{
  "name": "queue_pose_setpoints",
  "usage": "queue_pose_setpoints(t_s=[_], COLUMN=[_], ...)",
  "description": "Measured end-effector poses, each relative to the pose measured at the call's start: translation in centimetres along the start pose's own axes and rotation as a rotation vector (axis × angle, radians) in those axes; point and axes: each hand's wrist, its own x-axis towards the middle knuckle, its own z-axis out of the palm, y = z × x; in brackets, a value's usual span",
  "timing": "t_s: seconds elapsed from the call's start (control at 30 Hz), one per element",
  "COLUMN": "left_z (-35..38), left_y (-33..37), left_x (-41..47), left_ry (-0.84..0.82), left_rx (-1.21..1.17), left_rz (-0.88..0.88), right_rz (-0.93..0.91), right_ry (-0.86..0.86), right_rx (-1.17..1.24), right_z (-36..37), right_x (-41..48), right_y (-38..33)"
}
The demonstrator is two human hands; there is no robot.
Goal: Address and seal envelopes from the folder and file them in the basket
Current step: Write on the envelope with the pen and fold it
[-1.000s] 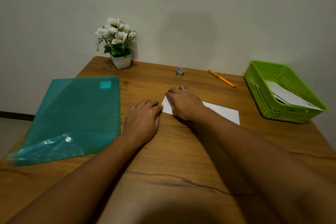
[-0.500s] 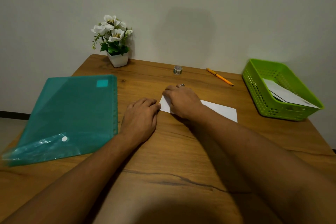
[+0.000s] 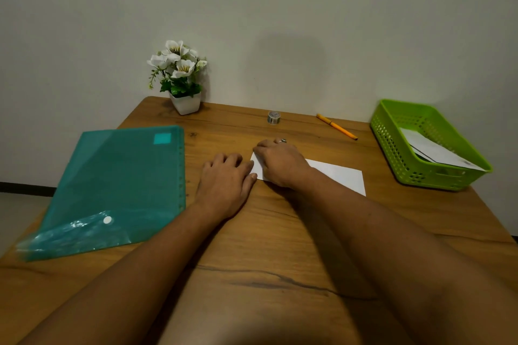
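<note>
At frame centre a white envelope (image 3: 336, 175) lies flat on the table (image 3: 266, 232) — the right hand (image 3: 281, 162) curled and pressing on its left end, the left hand (image 3: 224, 182) flat beside that end, holding nothing — with the folder (image 3: 112, 185) at left and the basket (image 3: 398, 145) at right.

White envelope flat on the wooden desk, folder to its left, basket to its right.

The envelope (image 3: 336, 175) lies face-down-flat, long side running left to right, its left end hidden. The teal translucent folder (image 3: 117, 185) lies closed, its white snap at the near end. The lime-green perforated basket (image 3: 392, 145) holds white envelopes (image 3: 437, 152) leaning inside. An orange pen (image 3: 336, 126) and a small tape roll (image 3: 273, 117) rest near the wall.
</note>
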Motion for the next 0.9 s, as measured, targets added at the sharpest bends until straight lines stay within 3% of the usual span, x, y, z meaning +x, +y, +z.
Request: queue_pose_setpoints(t_s=[0.37,0.63,0.9], left_z=[-0.2,0.1,0.4], left_y=[-0.4,-0.5,-0.7], left_x=[-2.2,-2.1,-2.1], left_ry=[0.023,0.029,0.039], left_rx=[-0.059,-0.055,-0.068], left_rz=[0.011,0.004,0.007], right_rz=[0.012,-0.148,-0.007], right_ry=[-0.026,0.107,0.057], right_rx=[0.008,0.022,0.002], right_z=[0.0,1.1,0.4], right_x=[0.1,-3.5,-1.3], right_y=[-0.2,-1.5,-0.9])
